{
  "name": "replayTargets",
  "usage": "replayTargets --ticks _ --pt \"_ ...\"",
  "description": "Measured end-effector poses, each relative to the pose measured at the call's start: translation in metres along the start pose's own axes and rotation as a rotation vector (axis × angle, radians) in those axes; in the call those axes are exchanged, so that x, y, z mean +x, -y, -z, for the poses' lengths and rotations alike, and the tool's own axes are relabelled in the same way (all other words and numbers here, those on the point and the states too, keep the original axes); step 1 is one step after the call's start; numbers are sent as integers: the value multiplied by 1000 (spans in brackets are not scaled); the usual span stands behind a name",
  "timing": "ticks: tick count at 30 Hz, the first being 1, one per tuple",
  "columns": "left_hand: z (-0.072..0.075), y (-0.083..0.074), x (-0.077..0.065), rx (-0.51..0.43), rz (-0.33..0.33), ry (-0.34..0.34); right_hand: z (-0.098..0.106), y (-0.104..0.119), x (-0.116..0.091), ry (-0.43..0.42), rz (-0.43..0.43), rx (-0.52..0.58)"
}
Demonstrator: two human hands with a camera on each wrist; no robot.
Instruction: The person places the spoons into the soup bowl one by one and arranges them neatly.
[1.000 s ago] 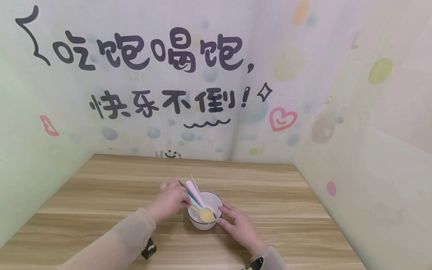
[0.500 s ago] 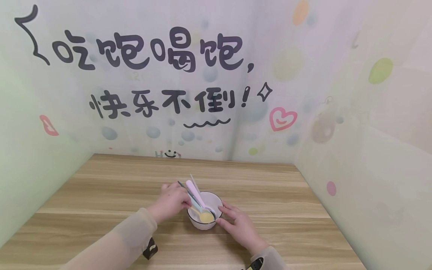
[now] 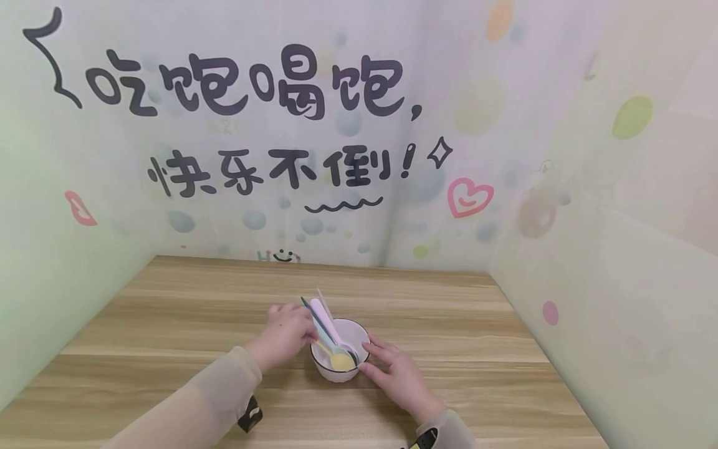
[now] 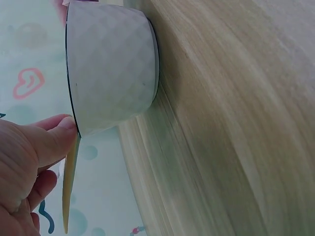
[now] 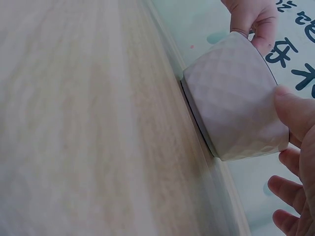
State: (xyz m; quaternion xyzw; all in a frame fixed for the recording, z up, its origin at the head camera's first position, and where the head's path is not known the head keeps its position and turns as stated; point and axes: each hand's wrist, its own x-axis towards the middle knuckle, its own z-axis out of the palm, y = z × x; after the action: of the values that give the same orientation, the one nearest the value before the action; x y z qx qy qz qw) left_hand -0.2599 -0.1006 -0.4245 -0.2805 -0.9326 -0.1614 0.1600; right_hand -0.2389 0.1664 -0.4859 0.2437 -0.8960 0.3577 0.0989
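Note:
A white bowl (image 3: 336,375) with a dark rim and a faceted outside stands on the wooden table. My left hand (image 3: 285,330) is at its left rim and pinches the handle of a yellow spoon (image 3: 341,362), whose head lies inside the bowl. In the left wrist view, the yellow handle (image 4: 70,184) sticks out past the rim under the thumb. My right hand (image 3: 395,374) holds the bowl's right side, thumb on the near rim and fingers at the far rim. A pink handle (image 3: 322,313), a dark handle (image 3: 310,305) and a pale blue one lean out toward the back left.
A thin pale stick-like handle (image 3: 322,297) also rises from the bowl. The wood-grain table (image 3: 196,299) meets printed walls at the back and sides. A black device (image 3: 250,415) shows by the left wrist, and a black and yellow strap (image 3: 424,438) by the right.
The yellow spoon's head has shifted slightly left in the bowl, and more of a grey-blue spoon shows behind it. The dark handle's tip has moved a little right. The right hand stays put.

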Motion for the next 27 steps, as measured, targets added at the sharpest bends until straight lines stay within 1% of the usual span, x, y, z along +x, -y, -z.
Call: replayTargets --ticks 4,10,15,27 --pt "-1 0 2 1 39 0 0 0 0 -5 13 -7" --pt "-3 2 4 -19 101 4 1 1 0 2 -2 -8" --pt "-4 2 5 -19 121 5 0 1 0 6 -1 -7" --pt "-3 3 3 -31 141 -28 -1 -1 0 9 -5 3"
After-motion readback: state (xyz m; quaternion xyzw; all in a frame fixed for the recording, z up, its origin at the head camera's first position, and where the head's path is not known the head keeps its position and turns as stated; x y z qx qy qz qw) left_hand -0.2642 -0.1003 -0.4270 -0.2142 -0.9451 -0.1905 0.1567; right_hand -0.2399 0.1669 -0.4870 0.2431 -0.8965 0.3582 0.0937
